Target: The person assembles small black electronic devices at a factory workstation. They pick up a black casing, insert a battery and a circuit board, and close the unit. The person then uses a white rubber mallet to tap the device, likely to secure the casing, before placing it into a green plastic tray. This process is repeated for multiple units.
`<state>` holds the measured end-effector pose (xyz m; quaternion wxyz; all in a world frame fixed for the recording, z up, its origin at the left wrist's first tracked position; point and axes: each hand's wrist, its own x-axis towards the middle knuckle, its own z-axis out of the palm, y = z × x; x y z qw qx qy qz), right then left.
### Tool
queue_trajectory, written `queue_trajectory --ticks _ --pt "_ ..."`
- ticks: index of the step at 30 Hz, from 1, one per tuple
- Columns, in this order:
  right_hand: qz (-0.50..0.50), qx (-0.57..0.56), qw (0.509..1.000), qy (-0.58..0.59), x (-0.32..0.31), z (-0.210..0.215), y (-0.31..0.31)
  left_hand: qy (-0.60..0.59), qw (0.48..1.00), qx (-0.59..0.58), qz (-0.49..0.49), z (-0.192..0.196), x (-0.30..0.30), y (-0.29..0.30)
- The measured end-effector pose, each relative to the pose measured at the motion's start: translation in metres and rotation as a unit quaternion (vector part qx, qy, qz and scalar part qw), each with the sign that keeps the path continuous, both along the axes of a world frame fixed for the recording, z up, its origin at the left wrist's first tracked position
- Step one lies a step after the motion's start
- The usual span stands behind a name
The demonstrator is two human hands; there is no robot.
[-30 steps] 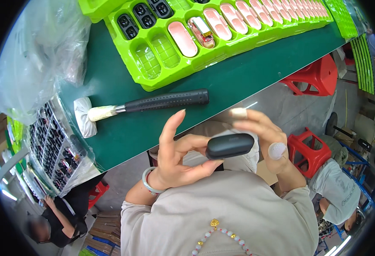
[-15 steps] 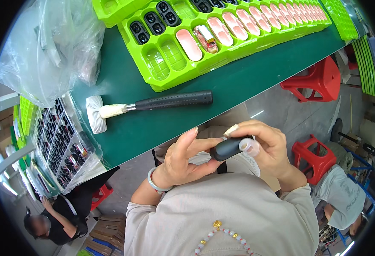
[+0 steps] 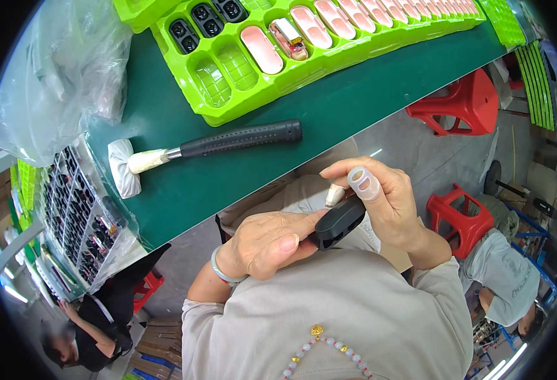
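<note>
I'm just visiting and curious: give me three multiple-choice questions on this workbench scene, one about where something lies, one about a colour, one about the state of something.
1. Where does the hammer lie?
A. In a green tray
B. On the green table, between the trays and the person
C. On a red stool

2. What colour is the small oblong case held in the hands?
A. Black
B. Pink
C. White

3. How is that case held?
A. It lies alone on the table
B. Only one hand touches it
C. Both the left hand and the right hand hold it

Answers: 1 B, the hammer rests on the bare table below the green trays. 2 A, the case is plainly black. 3 C, fingers of both hands close on it, above the lap.
</note>
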<state>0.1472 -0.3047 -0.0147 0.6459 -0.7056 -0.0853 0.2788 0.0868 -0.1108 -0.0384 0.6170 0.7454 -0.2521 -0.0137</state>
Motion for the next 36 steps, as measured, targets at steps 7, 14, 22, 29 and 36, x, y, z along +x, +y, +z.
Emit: queue_trajectory --ticks 7,14,22,29,36 --pt "0.048 0.194 0.980 0.019 -0.005 -0.019 -0.010 -0.163 0.984 0.062 0.027 -0.010 -0.003 0.010" --pt "0.102 0.139 0.954 -0.245 -0.006 -0.030 -0.019 -0.210 0.978 -0.001 -0.006 -0.010 0.004 0.012" --pt "0.064 0.089 0.931 -0.348 -0.013 -0.034 -0.012 -0.108 0.992 0.024 0.063 -0.007 -0.003 0.008" --pt "0.059 0.045 0.922 -0.380 -0.013 -0.027 -0.003 -0.122 0.986 0.031 0.108 -0.014 -0.004 0.003" --pt "0.101 0.014 0.975 -0.199 -0.002 -0.018 0.010 -0.007 0.981 0.012 0.193 -0.020 -0.018 0.002"
